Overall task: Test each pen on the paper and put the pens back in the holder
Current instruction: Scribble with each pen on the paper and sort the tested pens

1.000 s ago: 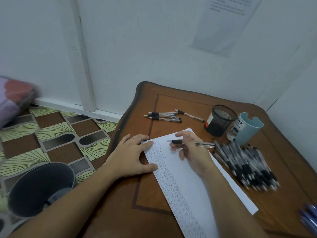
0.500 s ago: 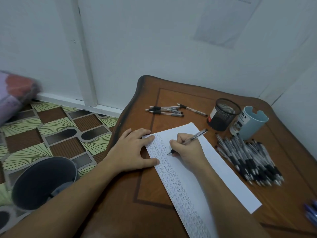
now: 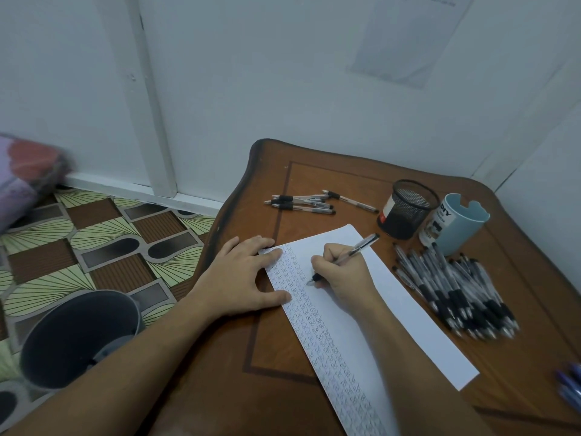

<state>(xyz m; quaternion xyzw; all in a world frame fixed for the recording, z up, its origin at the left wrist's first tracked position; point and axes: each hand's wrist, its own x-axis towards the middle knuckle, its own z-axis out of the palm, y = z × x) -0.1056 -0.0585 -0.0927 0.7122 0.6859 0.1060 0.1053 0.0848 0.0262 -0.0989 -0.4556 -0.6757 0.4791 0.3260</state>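
right hand (image 3: 344, 273) grips pen (image 3: 355, 251) tip on paper (image 3: 377, 297) | left hand (image 3: 242, 278) flat on paper

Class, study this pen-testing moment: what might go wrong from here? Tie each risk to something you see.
1. The right hand and forearm lie across the marked paper, so ink may smear.
2. The left hand presses only the sheet's far left corner, so the long sheet might swivel.
3. The pile of pens lies close alongside, so the pen in use could get mixed in.

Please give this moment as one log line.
right hand: grips pen, tip on paper | left hand: presses paper | step: testing
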